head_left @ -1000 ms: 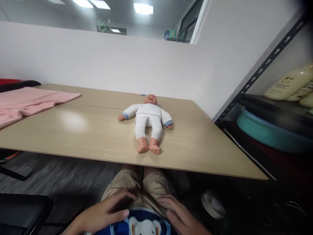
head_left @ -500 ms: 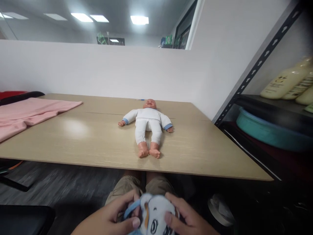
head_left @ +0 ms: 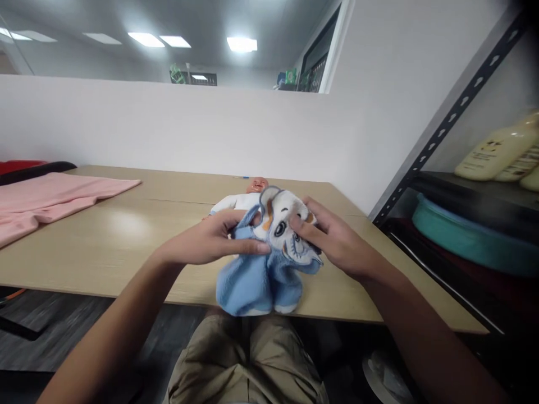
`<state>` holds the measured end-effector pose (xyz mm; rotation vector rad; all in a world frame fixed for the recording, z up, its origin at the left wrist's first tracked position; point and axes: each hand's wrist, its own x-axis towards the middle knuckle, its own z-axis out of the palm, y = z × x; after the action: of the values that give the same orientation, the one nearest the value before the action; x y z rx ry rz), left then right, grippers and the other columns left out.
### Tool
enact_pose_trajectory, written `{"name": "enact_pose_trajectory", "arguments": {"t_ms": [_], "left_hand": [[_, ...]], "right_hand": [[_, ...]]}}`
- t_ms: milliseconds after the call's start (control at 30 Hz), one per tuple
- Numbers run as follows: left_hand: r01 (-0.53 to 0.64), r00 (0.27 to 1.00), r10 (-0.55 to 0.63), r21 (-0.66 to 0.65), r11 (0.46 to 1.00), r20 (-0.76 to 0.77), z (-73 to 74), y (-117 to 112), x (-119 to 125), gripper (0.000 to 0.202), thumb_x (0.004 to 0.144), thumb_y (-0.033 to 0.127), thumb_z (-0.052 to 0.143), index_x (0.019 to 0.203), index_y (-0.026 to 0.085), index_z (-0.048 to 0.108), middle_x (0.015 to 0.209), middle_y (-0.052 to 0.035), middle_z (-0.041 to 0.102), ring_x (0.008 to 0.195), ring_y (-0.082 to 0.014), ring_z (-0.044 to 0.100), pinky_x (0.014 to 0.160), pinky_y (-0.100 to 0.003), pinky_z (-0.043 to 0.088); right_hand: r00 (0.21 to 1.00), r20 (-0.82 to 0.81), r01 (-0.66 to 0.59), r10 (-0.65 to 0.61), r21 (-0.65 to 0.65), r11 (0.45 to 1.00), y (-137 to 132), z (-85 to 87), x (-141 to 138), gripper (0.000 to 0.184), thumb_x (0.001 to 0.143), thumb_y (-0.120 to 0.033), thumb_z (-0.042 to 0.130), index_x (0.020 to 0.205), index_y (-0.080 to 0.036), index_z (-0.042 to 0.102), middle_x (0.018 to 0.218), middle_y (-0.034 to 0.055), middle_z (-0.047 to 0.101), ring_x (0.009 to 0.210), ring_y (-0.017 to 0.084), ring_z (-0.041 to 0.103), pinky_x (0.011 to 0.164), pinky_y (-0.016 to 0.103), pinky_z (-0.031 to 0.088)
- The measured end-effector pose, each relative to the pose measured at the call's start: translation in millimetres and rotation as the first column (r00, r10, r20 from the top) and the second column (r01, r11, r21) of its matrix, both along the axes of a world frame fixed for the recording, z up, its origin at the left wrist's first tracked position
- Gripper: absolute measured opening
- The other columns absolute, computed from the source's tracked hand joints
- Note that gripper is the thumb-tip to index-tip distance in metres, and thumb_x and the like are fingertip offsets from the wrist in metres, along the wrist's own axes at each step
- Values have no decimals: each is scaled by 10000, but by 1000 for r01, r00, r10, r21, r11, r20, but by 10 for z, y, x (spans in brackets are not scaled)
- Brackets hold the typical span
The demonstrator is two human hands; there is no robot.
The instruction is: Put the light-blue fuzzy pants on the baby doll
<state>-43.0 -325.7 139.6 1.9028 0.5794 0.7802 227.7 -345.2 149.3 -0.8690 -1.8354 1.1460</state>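
Observation:
Between my two hands hangs a soft blue and white baby garment (head_left: 248,280) with an embroidered animal face, orange patches and two small feet. My left hand (head_left: 214,238) grips its left side near a blue strip, thumb on the front. On the other side, my right hand (head_left: 324,230) pinches the white face part with the thumb across it. Behind the garment a baby doll (head_left: 257,186) in white lies on its back on the table (head_left: 126,247). Its head and one sleeve show; the rest is mostly hidden by the garment and my hands.
A pink cloth (head_left: 54,196) lies on the table's left side. On the right, a metal shelf rack holds yellowish bottles (head_left: 494,154) above a teal basin (head_left: 467,238). A white wall (head_left: 202,129) with a window stands behind the table.
Both hands have lifted the garment from above my lap up over the table's front edge. Its blue lower part now hangs down, and it covers most of the doll from view.

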Motion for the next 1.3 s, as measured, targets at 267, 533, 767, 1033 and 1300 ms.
{"name": "enact_pose_trajectory", "arguments": {"t_ms": [267,533,767,1033,1300], "left_hand": [[-10,994,8,13,1000,106,-66,492,31,307,911,448,865,1024,172,794,1000,-14,772,936,-173,707,879,-255,577],[77,995,-73,-47,996,74,-238,928,-126,451,1003,556,732,1257,184,752,1238,-78,777,1173,-242,694,1034,-324,563],[-13,996,29,-189,982,87,-342,1171,26,403,978,512,783,1256,226,726,1233,-40,753,1156,-218,683,1015,-307,556],[302,953,-286,-377,876,98,-493,1287,-54,395,865,551,886,943,184,762,943,-4,741,936,-175,673,930,-278,566],[59,992,-7,-415,908,126,-587,1274,37,416,967,610,757,1106,219,730,1043,-5,691,1013,-173,640,998,-300,522]], "right_hand": [[893,283,-303,351,-201,932,387,-241,121,717,823,-526,885,1423,-184,687,1376,122,748,1302,377,698,1143,563,561],[923,185,-286,336,-253,924,653,-258,95,741,997,-656,681,1562,-188,582,1471,184,694,1404,380,636,1201,556,512],[806,501,-212,315,-253,944,1062,-293,61,949,771,-575,929,1585,-213,600,1579,167,630,1453,434,578,1279,585,431],[970,182,-79,162,-395,915,1174,-623,110,884,921,-839,649,1515,-184,674,1533,185,672,1460,432,590,1285,612,409],[885,249,-271,393,-411,870,1118,-672,313,1070,674,-740,942,1542,-181,664,1444,210,731,1475,460,583,1272,581,424]]}}
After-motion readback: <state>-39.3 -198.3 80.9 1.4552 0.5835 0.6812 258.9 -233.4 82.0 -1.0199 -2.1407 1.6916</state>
